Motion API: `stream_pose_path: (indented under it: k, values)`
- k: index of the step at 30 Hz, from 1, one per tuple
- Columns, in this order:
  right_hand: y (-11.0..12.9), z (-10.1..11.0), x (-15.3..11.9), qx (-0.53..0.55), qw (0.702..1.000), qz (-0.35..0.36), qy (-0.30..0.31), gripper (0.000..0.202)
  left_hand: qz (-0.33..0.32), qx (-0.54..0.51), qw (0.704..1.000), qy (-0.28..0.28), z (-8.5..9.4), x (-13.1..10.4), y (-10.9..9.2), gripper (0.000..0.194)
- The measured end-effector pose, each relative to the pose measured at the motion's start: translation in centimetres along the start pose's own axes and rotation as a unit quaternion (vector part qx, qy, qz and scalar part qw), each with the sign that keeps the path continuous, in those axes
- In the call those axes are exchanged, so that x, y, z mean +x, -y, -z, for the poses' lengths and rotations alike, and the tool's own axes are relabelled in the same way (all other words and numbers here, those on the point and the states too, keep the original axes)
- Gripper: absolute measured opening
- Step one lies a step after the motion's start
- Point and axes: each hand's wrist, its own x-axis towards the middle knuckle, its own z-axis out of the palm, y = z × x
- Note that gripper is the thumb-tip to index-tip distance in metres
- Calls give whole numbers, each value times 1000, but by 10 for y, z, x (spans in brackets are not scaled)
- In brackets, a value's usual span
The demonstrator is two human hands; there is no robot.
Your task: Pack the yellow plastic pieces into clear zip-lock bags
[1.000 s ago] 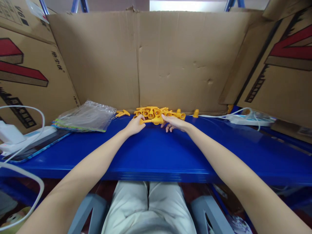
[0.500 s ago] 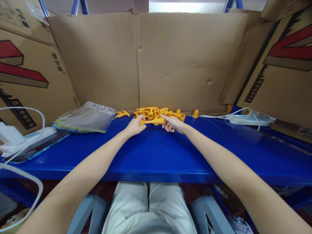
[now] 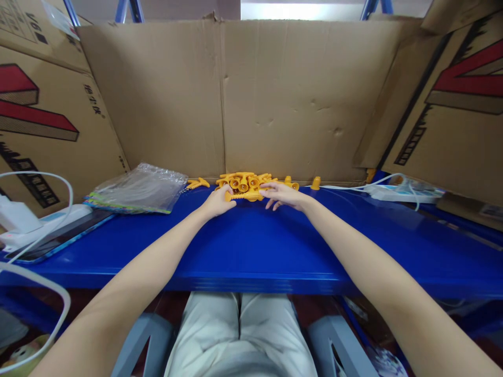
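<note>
My left hand (image 3: pixel 218 201) is closed on a yellow plastic piece (image 3: pixel 248 196) with a ribbed shaft and a wider right end, held level just above the blue table. At the wider end, my right hand (image 3: pixel 283 195) has its fingers apart; its fingertips are at or very near the piece, and whether they touch it I cannot tell. Right behind both hands lies a pile of yellow plastic parts (image 3: pixel 243 184), several with round cup-like openings facing me. My hands hide some of that pile.
A loose yellow handle-shaped part (image 3: pixel 200 183) lies left of the pile, and a yellow cap (image 3: pixel 315 183) stands to its right. Clear plastic bags (image 3: pixel 135 191), a phone (image 3: pixel 63 238) and a power strip (image 3: pixel 404 192) with white cables lie toward the sides. Cardboard walls (image 3: pixel 298 99) enclose the blue table (image 3: pixel 255 246).
My right hand has loosened from the wider end of the yellow piece and drawn slightly to the right, its fingers spreading. The left hand stays in place with the piece.
</note>
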Motion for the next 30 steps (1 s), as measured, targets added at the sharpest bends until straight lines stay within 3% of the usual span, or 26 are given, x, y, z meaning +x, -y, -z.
stream_pose_path:
  k: [3,8,13,20,30]
  values:
    - [-3,-1,2,-8,999,44,5,59,-10,-8,1000,-3,-1,1,1,20]
    - [-6,-3,6,-7,998,55,-19,36,-32,-19,999,2,-3,2,3,21]
    - [-2,-3,2,-14,999,42,6,19,-34,-26,999,0,-3,1,4,24]
    - [-1,-12,3,22,999,-26,16,54,-40,-28,999,-8,-1,-3,-3,23]
    - [2,-16,1,19,997,-76,6,58,-37,-29,999,-10,-4,-1,2,24]
